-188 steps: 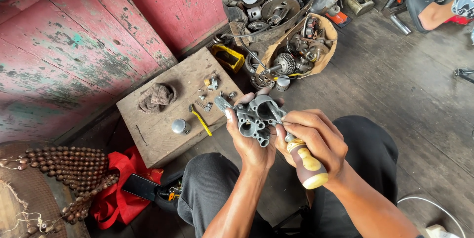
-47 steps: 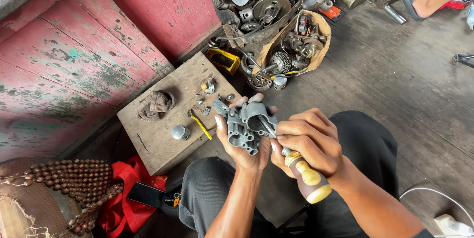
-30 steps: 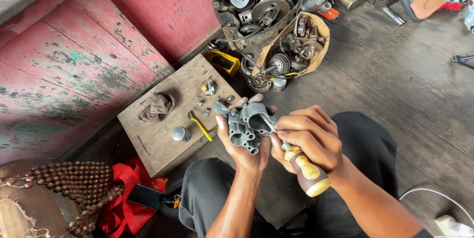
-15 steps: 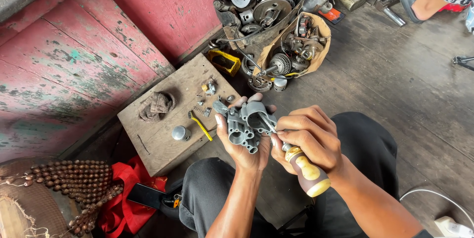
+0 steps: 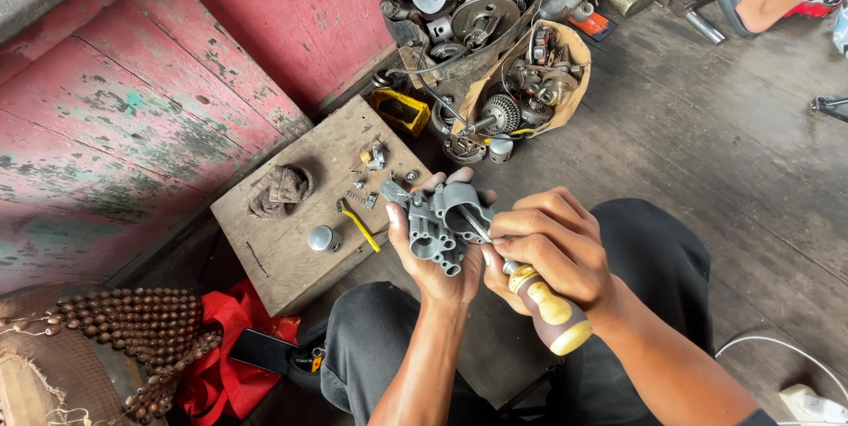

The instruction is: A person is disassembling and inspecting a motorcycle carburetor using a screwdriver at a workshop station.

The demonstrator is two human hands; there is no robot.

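**Screwdriver tip to casting: alignment at the left palm**

I hold the casting (image 5: pixel 442 225), a grey metal part with several round bores, in my left hand (image 5: pixel 435 254). The left hand is closed around it from below and behind, fingertips showing over the far edge, bored face turned up toward the camera. It sits above my lap, just off the near corner of the wooden board (image 5: pixel 300 214).

My right hand (image 5: pixel 549 245) is wrapped tight on the screwdriver (image 5: pixel 530 289). The handle, yellow and brown, points down and to the right toward my right knee; the shaft runs up and to the left, and its tip meets the casting at its right side, near one of the upper bores. The long axis of the tool thus lies diagonally across the casting face. Whether the tip is seated in a screw head I cannot tell. The two hands touch or nearly touch at the thumbs.

On the board, well clear of the hands: a dark rag (image 5: pixel 281 189), a small metal cap (image 5: pixel 323 238), a yellow-handled tool (image 5: pixel 358 225) and a few small fasteners.

Beyond the board, a box and a sack (image 5: pixel 565 73) hold gears and engine parts. The floor (image 5: pixel 707 170) is dark planking; a worn red wall (image 5: pixel 177 82) rises on the left. A red cloth (image 5: pixel 221 364) and brown beads (image 5: pixel 132 329) lie near my left knee
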